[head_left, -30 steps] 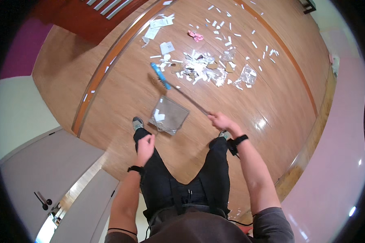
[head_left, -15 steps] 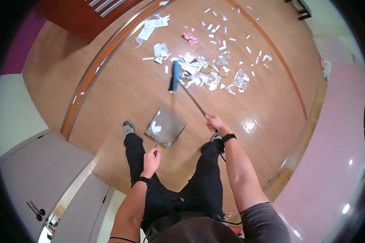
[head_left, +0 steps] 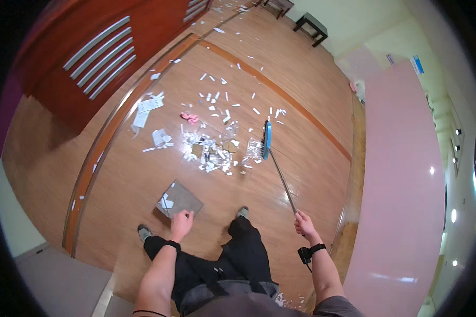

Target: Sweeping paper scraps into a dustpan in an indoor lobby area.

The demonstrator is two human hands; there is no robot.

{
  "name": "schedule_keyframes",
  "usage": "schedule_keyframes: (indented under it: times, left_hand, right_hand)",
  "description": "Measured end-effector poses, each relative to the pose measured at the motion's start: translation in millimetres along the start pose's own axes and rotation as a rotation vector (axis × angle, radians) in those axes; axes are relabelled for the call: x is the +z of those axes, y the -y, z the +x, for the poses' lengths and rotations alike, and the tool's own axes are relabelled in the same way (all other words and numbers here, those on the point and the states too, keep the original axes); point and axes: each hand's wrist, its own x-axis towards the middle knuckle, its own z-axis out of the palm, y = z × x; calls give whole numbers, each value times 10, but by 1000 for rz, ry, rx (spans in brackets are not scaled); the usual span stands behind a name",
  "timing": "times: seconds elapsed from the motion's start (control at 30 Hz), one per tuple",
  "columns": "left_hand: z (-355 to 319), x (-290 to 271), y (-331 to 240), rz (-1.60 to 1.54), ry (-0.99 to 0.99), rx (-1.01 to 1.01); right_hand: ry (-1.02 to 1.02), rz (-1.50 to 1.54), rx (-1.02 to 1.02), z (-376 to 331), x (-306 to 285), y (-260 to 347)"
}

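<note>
A broom's grey stick (head_left: 284, 185) is gripped in my right hand (head_left: 304, 224), fingers wrapped round its upper end. The blue broom head (head_left: 268, 138) stands bristles-left on the floor at the right edge of the litter, beside a crumpled clear plastic piece (head_left: 254, 149). My left hand (head_left: 181, 224) is closed at the near edge of a grey-brown dustpan (head_left: 184, 198); its handle is mostly hidden by the fingers. Several white paper scraps (head_left: 166, 202) lie on the pan's left part. Ahead of it, a heap of white scraps and shiny plastic (head_left: 212, 154) covers the floor.
A pink crumpled piece (head_left: 189, 118) and larger paper sheets (head_left: 149, 105) lie left of and beyond the heap. Small scraps are scattered farther out. A red-brown counter (head_left: 79, 68) stands far left, a pink-white panel (head_left: 396, 185) on the right, and a dark stool (head_left: 311, 29) at the back.
The broom has swung from the heap's left side to its right side. My view has tilted up and farther ahead. The dustpan stays in my left hand with scraps on it.
</note>
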Motion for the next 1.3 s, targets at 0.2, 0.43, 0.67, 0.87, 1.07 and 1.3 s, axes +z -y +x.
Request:
schedule_keyframes:
  times: [0.2,0.43,0.67,0.87,1.07,1.3]
  left_hand:
    - [1184,352,-196,237,19,104]
    - [2376,606,-984,384,23,91]
    - [2958,623,-1390,327,109,92]
    - [3187,775,-1700,441,15,161]
    - [2939,399,-1207,167,-85,136]
    - [2076,-69,-531,137,-110,-38]
  right_hand:
    - [-283,-274,7,1437,-761,140]
    - [-291,-412,48,3076,-1054,575]
    - [-162,-855,-19,2980,477,-33]
    - [45,-689,-168,2124,1241,5]
    - [346,-467,-89,1592,852,423]
    - [163,-662,-74,1543,118,993]
